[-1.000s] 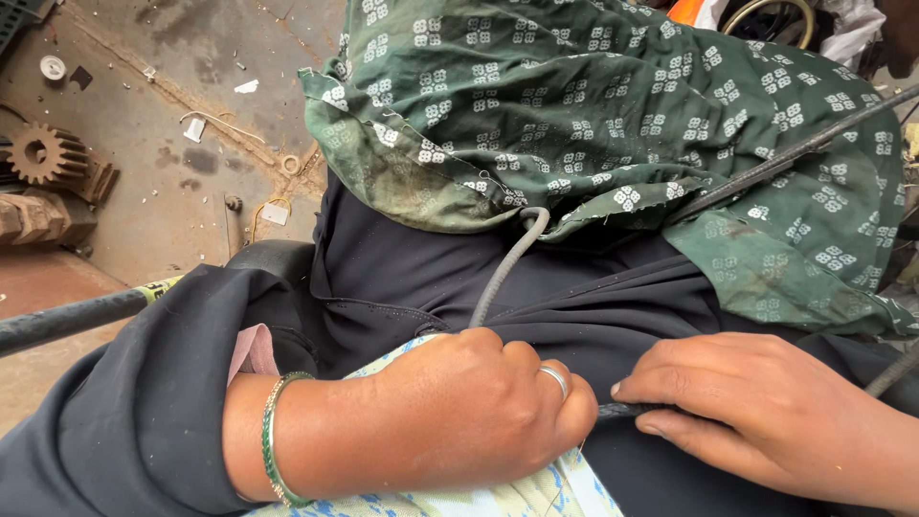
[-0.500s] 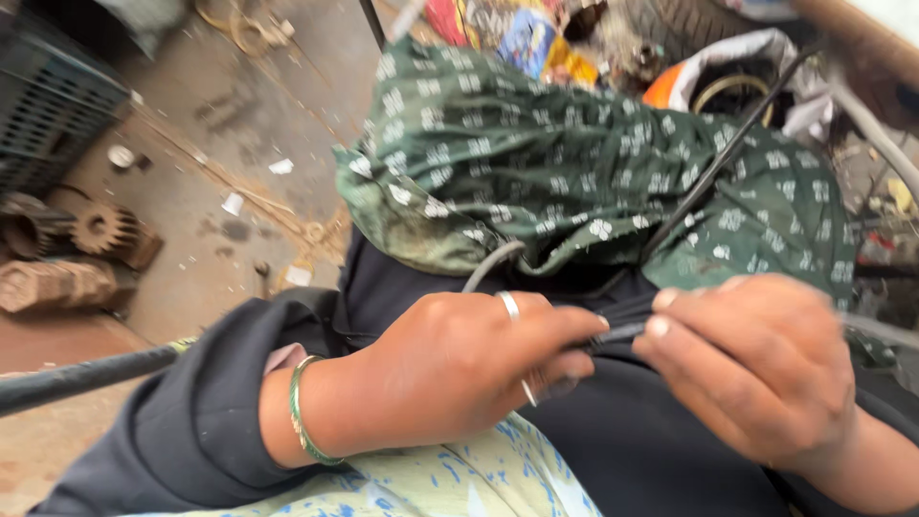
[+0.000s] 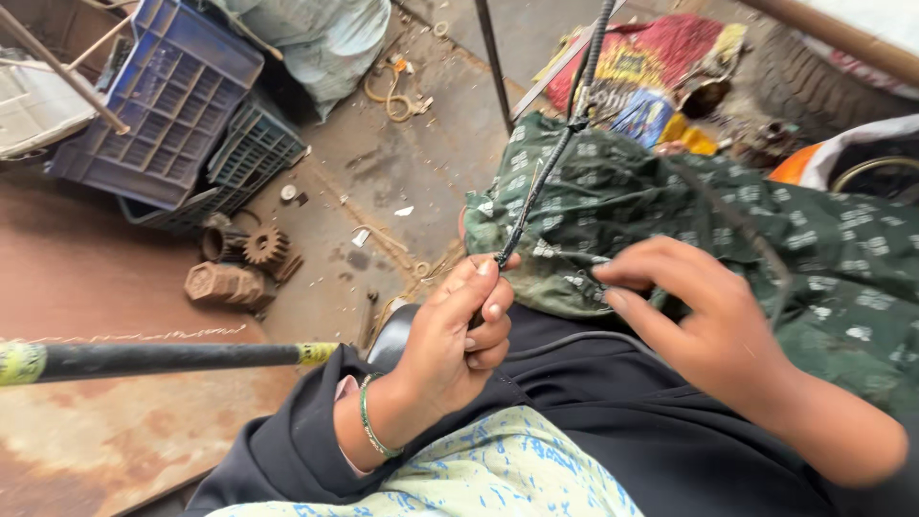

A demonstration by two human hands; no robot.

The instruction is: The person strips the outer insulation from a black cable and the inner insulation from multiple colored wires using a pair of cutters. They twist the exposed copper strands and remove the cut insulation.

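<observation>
Cable, thin, dark and ribbed, runs through our left hand, whose fingers are curled tight around its lower end just above our lap. From that grip it rises up and away across a green patterned cloth toward the top of the view, where it meets other dark strands. We wear a green bangle on the left wrist, which comes out of a dark sleeve.

Our right hand hovers just to the right of the left one, over the green cloth. Its fingers are spread and pointing left, a little apart from the cable, and they clasp nothing we can make out; the hand is slightly blurred. The two hands are near each other but not touching.

Beneath both hands lie dark fabric and, nearer to us, a pale cloth with blue marks.

To the left, a black rod with yellow bands crosses above a rusty metal floor. Further off on the floor sit rusty gear wheels and stacked blue plastic crates. At the top, a red and yellow cloth lies beyond the green one.
</observation>
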